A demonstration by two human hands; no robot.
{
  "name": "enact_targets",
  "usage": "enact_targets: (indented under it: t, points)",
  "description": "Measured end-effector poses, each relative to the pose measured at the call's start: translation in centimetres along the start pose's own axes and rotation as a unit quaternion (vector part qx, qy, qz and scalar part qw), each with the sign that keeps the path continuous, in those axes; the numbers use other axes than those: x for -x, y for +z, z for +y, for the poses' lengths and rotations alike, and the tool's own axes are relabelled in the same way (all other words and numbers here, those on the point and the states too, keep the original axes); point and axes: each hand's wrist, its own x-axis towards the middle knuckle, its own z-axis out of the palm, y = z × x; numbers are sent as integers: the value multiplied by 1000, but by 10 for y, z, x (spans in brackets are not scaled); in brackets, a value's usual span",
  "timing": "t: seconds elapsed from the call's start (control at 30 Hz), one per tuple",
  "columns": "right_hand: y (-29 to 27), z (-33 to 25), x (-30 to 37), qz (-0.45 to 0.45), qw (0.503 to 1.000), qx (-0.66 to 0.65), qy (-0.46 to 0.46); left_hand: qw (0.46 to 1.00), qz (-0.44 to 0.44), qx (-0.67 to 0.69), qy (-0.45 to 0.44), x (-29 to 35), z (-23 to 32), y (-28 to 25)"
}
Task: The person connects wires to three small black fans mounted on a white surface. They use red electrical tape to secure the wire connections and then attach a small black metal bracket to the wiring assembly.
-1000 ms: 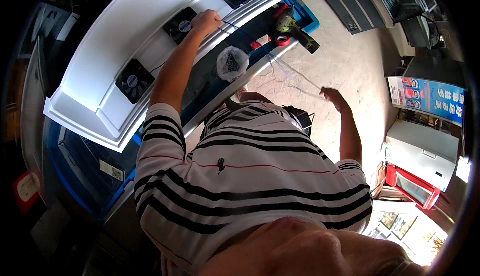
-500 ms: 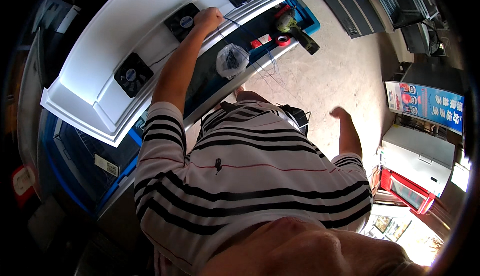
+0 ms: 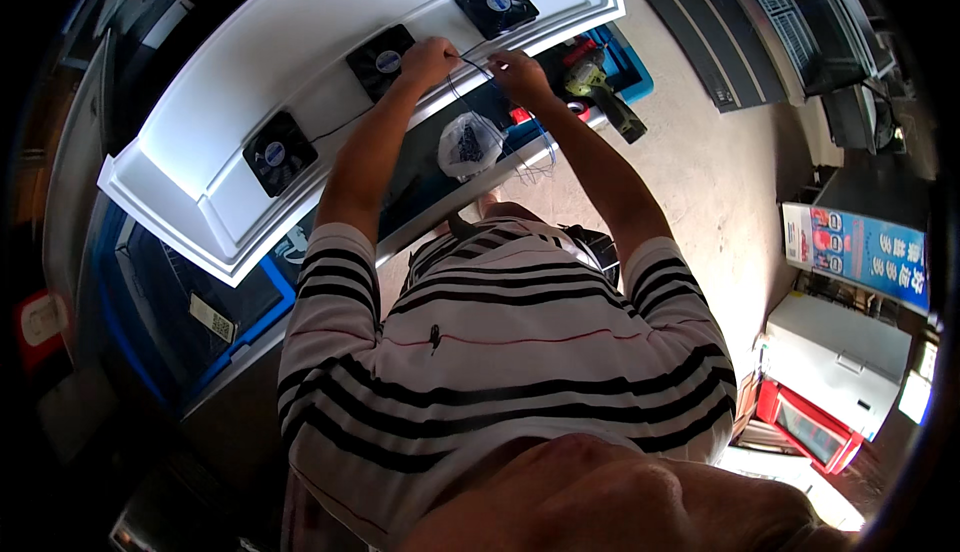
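A long white panel point(image 3: 215, 132) lies across the cabinet in front of me, with black fans set along it: one at the left point(image 3: 279, 154), one in the middle point(image 3: 365, 70), one at the right point(image 3: 512, 18). Just right of the middle fan, my left hand point(image 3: 430, 60) is closed on thin dark wires point(image 3: 470, 61). My right hand point(image 3: 521, 77) is beside it, fingers pinched at the same wires. The wires trail down past the panel's near edge. Below the hands sits a clear plastic bag point(image 3: 470, 146) with dark small pieces in it.
A green and black cordless drill point(image 3: 592, 82) lies at the right end of the blue-edged cabinet point(image 3: 640, 80), near a roll of red tape point(image 3: 578, 109) and a small red box point(image 3: 519, 115). Dark grey panels point(image 3: 690, 27) and a white cabinet point(image 3: 838, 344) stand to the right.
My right hand has come up from the right side to the wires beside my left hand. The left hand stays by the middle fan. The whole view has shifted slightly.
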Motion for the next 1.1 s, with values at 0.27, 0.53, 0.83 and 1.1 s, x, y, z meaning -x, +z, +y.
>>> enact_targets:
  t: [0.27, 0.53, 0.83, 1.1]
  points:
    - [46, 0, -54, -57, 975, 177, -122, 999, 38, 14, -36, 10, 11, -3]
    - [25, 11, -71, -231, 963, -134, 47, 963, 268, -25, -22, 26, 28, 22]
    - [12, -1, -55, -83, 989, -121, -34, 952, 279, -72, -100, 36, 50, 34]
    - [1, 0, -58, -115, 981, -139, -72, 932, 308, -164, -102, 41, 47, 44]
